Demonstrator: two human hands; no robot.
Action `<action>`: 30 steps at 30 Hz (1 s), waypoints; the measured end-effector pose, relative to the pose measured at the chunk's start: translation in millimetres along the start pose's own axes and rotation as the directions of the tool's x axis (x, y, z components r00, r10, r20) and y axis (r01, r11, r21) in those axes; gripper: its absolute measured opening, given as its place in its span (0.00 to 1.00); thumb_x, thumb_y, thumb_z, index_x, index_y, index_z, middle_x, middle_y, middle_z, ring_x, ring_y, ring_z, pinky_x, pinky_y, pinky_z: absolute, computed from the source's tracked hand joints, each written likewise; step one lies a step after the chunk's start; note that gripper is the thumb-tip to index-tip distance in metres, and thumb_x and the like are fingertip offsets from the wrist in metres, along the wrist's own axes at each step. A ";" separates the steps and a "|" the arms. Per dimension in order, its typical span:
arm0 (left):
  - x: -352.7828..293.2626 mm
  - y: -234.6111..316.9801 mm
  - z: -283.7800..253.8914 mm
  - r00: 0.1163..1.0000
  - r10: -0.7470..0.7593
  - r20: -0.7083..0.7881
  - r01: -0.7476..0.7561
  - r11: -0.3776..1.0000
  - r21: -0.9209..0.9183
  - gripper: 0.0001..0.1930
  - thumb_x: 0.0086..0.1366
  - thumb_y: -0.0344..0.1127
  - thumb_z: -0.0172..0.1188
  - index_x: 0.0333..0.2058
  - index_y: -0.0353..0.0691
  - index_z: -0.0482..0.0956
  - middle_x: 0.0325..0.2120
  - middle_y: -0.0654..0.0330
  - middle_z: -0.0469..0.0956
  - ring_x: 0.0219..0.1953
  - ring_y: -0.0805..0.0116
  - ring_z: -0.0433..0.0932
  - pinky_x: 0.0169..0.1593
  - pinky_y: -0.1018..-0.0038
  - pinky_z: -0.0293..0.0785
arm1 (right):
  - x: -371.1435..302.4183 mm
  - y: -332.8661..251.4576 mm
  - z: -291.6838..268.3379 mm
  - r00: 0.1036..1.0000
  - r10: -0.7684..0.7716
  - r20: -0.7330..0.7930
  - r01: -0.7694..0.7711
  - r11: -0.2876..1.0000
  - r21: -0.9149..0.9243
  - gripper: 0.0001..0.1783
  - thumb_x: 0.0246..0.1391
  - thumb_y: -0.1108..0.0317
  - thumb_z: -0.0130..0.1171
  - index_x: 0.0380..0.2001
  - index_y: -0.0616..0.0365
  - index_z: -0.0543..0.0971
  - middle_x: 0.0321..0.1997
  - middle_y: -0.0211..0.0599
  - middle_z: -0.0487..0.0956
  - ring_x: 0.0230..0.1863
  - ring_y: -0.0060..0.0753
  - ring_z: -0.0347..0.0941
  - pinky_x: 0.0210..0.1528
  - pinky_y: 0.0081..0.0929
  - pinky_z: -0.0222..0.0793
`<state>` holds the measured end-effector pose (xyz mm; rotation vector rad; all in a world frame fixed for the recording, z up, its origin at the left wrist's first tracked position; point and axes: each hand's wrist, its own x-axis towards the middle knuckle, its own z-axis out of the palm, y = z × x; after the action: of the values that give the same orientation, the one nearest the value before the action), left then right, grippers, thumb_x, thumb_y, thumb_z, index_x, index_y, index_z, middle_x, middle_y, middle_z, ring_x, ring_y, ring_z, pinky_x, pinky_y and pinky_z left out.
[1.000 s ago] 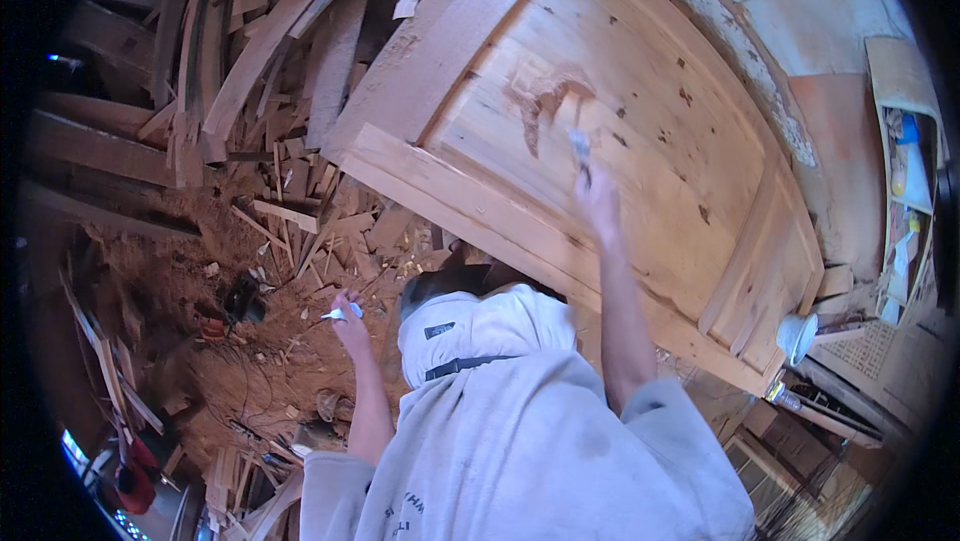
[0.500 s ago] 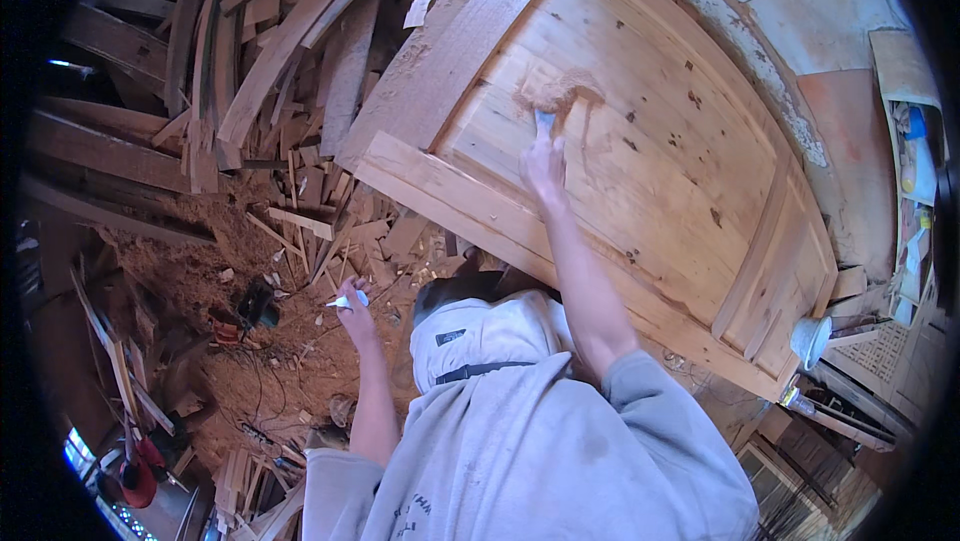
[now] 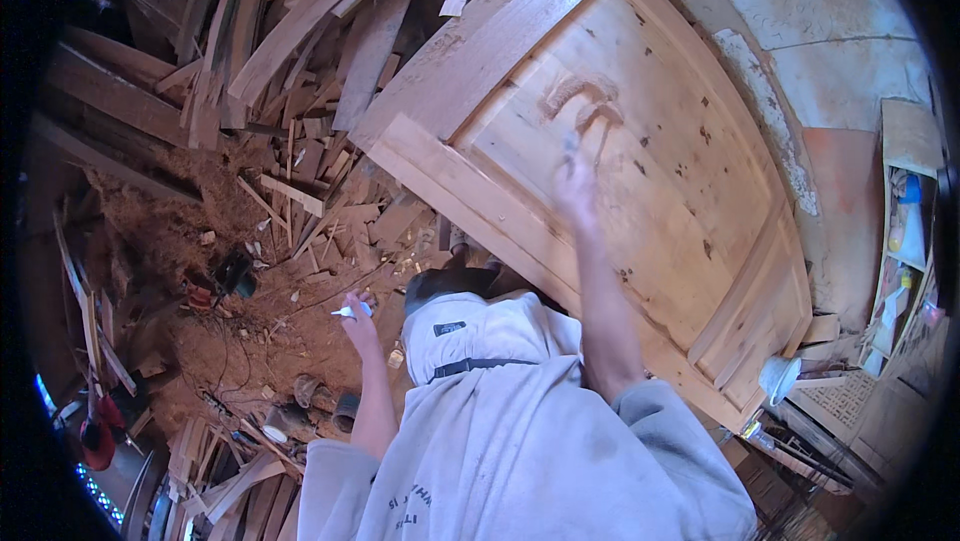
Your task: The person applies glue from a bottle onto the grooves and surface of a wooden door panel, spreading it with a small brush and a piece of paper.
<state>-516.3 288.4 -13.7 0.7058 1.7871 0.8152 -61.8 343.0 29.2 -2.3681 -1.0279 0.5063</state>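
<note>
My left hand (image 3: 362, 326) is closed around a small white bottle (image 3: 350, 312) with a pointed tip, held out over the floor to the left. My right hand (image 3: 575, 191), smeared by motion, is over a wooden panelled door (image 3: 660, 201). A small bluish-grey piece (image 3: 570, 144) shows at its fingertips; its kind is too blurred to tell. Just beyond it, a heap of sawdust (image 3: 585, 91) lies on the door's inner panel, with a streak trailing toward my hand. Dark knots and small dark patches dot the panel.
Stacked boards and offcuts (image 3: 300, 51) fill the far left. Sawdust and wood scraps cover the floor (image 3: 250, 271). A white round container (image 3: 779, 379) stands by the door's right corner. An open shelf box (image 3: 905, 241) with bottles is at the right.
My right hand has drawn back a little from the sawdust heap, toward me. The heap looks spread into a curved shape. My left hand still holds the bottle; the whole view has shifted slightly.
</note>
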 end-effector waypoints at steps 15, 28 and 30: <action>17.2 33.6 3.0 0.990 0.134 0.054 -0.129 0.989 -0.075 0.23 0.72 0.48 0.44 0.49 0.30 0.71 0.38 0.54 0.78 0.36 0.69 0.76 0.42 0.74 0.73 | 145.1 -16.2 35.7 0.952 0.303 0.043 -0.302 0.953 -0.027 0.23 0.59 0.65 0.43 0.53 0.70 0.66 0.23 0.47 0.76 0.24 0.43 0.75 0.28 0.40 0.72; 7.5 2.7 13.9 1.000 0.004 0.026 -0.004 1.000 -0.008 0.23 0.72 0.49 0.46 0.46 0.30 0.73 0.36 0.55 0.78 0.36 0.70 0.76 0.40 0.73 0.74 | -54.8 -25.8 -4.5 0.980 0.130 0.147 -0.106 0.981 -0.161 0.30 0.56 0.70 0.44 0.63 0.63 0.57 0.40 0.64 0.69 0.37 0.61 0.73 0.42 0.50 0.71; 13.9 13.3 24.9 0.998 0.002 0.063 -0.003 1.000 0.012 0.23 0.72 0.49 0.46 0.46 0.30 0.73 0.36 0.55 0.78 0.36 0.70 0.76 0.40 0.73 0.74 | -62.0 -8.0 15.5 0.987 0.077 0.142 -0.055 0.987 -0.149 0.29 0.56 0.70 0.44 0.62 0.65 0.59 0.44 0.66 0.68 0.40 0.63 0.71 0.45 0.50 0.69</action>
<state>-496.1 312.2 -17.3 0.7341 1.7363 0.7756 -114.3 305.7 29.7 -2.5307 -1.0868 0.6608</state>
